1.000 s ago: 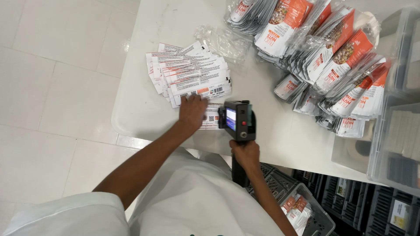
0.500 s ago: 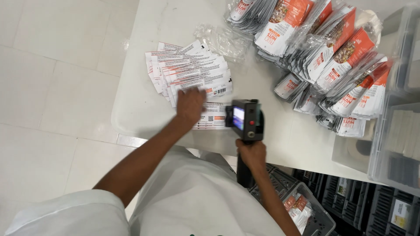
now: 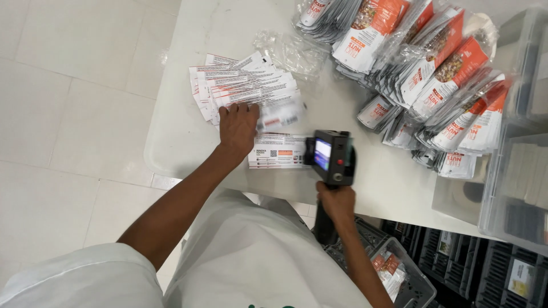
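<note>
Here, from the head view, we press our left hand (image 3: 238, 126) flat on the fanned white pouches (image 3: 244, 91); our right hand (image 3: 337, 201) grips the handheld printer (image 3: 331, 157) beside the top pouch (image 3: 278, 151). Hold that pouch flat and sweep the printer evenly.

Bright, even overhead light, faint shadows (one moving pouch (image 3: 278, 117) blurs), edges slightly bent.

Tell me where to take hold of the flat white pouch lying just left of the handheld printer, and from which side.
Take the white pouch by its near long edge, coming in from the person's side. It lies flat, printed face up. Its far edge sits under the left hand and the fanned stack, and its right end meets the handheld printer held by the right hand, so probably only the near edge is free.
</note>
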